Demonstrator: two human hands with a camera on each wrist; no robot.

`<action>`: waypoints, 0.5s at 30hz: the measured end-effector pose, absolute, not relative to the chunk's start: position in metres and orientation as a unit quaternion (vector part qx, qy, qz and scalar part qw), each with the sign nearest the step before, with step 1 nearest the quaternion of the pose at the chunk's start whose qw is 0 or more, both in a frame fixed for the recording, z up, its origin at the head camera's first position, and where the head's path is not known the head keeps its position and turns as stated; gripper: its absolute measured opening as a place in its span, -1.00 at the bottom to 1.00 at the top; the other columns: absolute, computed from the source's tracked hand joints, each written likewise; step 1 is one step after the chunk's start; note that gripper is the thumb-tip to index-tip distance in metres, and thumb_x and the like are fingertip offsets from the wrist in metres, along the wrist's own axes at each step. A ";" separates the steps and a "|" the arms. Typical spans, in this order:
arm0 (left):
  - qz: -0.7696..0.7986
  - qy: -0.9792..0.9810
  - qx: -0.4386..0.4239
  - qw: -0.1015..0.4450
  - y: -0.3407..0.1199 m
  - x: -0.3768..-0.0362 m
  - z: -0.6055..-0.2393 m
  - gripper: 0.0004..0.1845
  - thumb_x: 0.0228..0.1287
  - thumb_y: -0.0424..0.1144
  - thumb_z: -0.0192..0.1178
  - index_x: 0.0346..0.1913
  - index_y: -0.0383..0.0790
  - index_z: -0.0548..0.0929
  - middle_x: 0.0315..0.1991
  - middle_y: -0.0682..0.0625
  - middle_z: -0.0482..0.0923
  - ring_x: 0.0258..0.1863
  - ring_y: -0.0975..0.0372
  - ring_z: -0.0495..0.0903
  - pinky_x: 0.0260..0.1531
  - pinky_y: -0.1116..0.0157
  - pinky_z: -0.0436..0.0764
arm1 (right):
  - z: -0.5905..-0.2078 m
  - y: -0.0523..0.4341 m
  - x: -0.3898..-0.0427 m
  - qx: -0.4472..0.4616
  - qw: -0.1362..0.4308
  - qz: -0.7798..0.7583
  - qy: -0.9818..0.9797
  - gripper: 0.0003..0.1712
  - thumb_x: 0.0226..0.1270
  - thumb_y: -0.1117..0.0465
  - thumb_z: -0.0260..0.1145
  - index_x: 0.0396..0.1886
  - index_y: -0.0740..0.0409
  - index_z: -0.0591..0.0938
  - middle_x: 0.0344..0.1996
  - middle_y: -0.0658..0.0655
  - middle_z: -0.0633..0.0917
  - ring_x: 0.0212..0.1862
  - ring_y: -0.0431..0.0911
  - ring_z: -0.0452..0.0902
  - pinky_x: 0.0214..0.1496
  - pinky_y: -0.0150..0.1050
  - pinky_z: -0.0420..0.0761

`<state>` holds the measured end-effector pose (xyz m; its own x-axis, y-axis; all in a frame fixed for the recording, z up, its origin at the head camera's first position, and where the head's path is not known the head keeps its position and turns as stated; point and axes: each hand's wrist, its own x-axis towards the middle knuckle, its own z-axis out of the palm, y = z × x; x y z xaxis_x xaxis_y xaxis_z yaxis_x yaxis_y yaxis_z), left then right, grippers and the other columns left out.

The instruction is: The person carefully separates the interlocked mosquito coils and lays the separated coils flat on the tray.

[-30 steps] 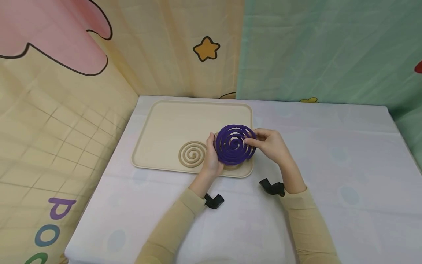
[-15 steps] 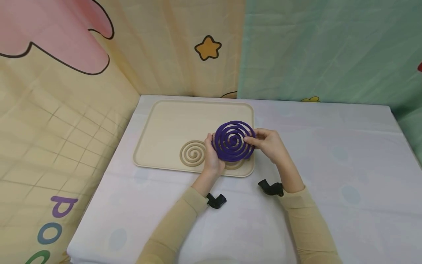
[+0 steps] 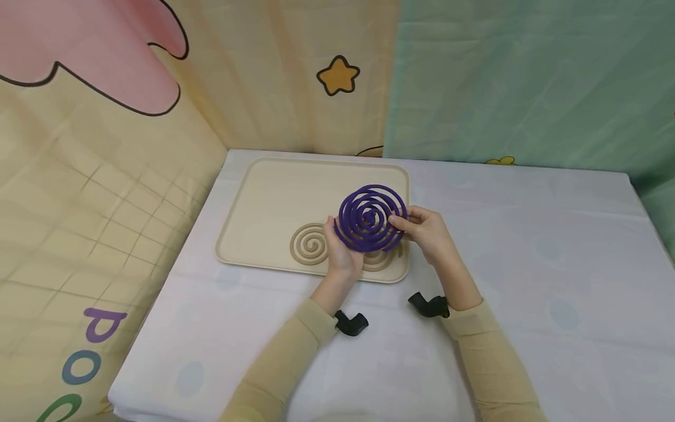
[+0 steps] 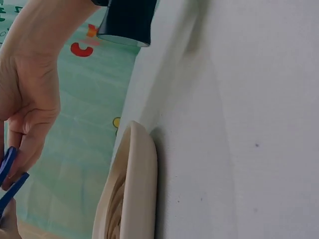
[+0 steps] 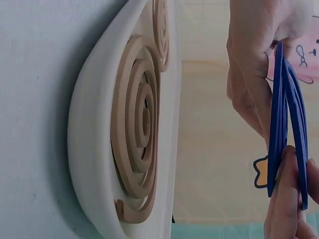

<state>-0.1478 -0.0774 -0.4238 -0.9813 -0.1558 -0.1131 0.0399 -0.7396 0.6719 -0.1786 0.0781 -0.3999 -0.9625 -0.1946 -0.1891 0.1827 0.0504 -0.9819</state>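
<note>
Head view: purple coil (image 3: 371,218) held up off the tray (image 3: 263,199), tilted toward the camera, above the tray's near right corner. Left hand (image 3: 340,252) gripping the coil's lower left edge, fingers curled round the rim. Right hand (image 3: 427,231) pinching the coil's right side, thumb and fingers clamped on the outer rings. Two tan coils lying flat in the tray: one (image 3: 310,244) near the front middle, fully visible, the other (image 3: 381,259) just right of it, mostly hidden behind the hands and the purple coil. Tray sitting on the table (image 3: 527,264) at its far left, white cloth over the table. Black wrist mounts (image 3: 352,323) showing at both cuffs of the tan sleeves. Right wrist view: purple coil (image 5: 285,124) seen edge-on, fingers (image 5: 286,199) of the right hand closed on it near the bottom, left hand (image 5: 254,64) holding it from the other side; tan coil (image 5: 139,129) nested in the tray corner (image 5: 87,149) directly under it, well apart from the purple one. Left wrist view: right hand (image 4: 27,99) with fingers pressed on the coil's (image 4: 10,172) blue-looking edge, tray rim (image 4: 139,189) below on the table. Cartoon-print backdrop (image 3: 158,88) behind, yellow left, green right.
</note>
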 end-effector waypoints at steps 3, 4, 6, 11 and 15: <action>-0.932 -0.347 0.095 0.048 -0.078 -0.147 -0.422 -0.42 0.49 0.09 -0.55 0.00 -0.06 0.51 -0.10 0.08 0.58 -0.04 0.27 0.57 0.21 0.19 0.43 | -0.403 0.073 -0.178 0.011 0.129 -0.709 0.693 -0.92 0.33 0.28 0.33 -0.25 0.17 0.60 -0.53 -0.24 0.72 -0.41 -0.35 0.66 -0.26 -0.47 0.65; -0.934 -0.341 0.099 0.049 -0.078 -0.148 -0.421 -0.43 0.48 0.09 -0.55 0.00 -0.08 0.50 -0.09 0.07 0.57 -0.02 0.26 0.56 0.25 0.16 0.41 | -0.404 0.071 -0.177 0.015 0.126 -0.718 0.685 -0.93 0.34 0.28 0.33 -0.25 0.16 0.59 -0.52 -0.23 0.72 -0.40 -0.35 0.66 -0.25 -0.47 0.65; -0.936 -0.333 0.106 0.051 -0.079 -0.148 -0.418 -0.43 0.48 0.11 -0.54 0.00 -0.09 0.48 -0.06 0.05 0.56 0.01 0.24 0.55 0.33 0.12 0.36 | -0.405 0.067 -0.176 0.021 0.119 -0.736 0.666 -0.94 0.35 0.29 0.31 -0.25 0.17 0.59 -0.51 -0.20 0.72 -0.40 -0.34 0.66 -0.24 -0.48 0.65; -0.935 -0.333 0.116 0.049 -0.081 -0.148 -0.415 -0.34 0.50 0.19 -0.55 0.17 -0.16 0.44 0.09 -0.02 0.52 0.19 0.17 0.50 0.41 0.11 0.29 | -0.406 0.059 -0.174 0.026 0.113 -0.773 0.623 -0.92 0.38 0.30 0.28 -0.20 0.21 0.57 -0.48 -0.16 0.73 -0.35 -0.33 0.66 -0.19 -0.48 0.64; -0.929 -0.350 0.110 0.042 -0.082 -0.149 -0.413 -0.32 0.53 0.18 -0.49 0.30 -0.22 0.38 0.19 -0.05 0.50 0.25 0.16 0.47 0.41 0.17 0.31 | -0.406 0.059 -0.174 0.027 0.128 -0.797 0.590 -0.82 0.44 0.29 0.19 -0.04 0.27 0.51 -0.40 -0.14 0.73 -0.31 -0.33 0.65 -0.16 -0.49 0.63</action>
<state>-0.1488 -0.0825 -0.4127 -0.9724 -0.1543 -0.1748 0.0007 -0.7518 0.6594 -0.1738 0.0591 -0.4059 -0.9659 -0.1717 -0.1938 0.2355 -0.2715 -0.9332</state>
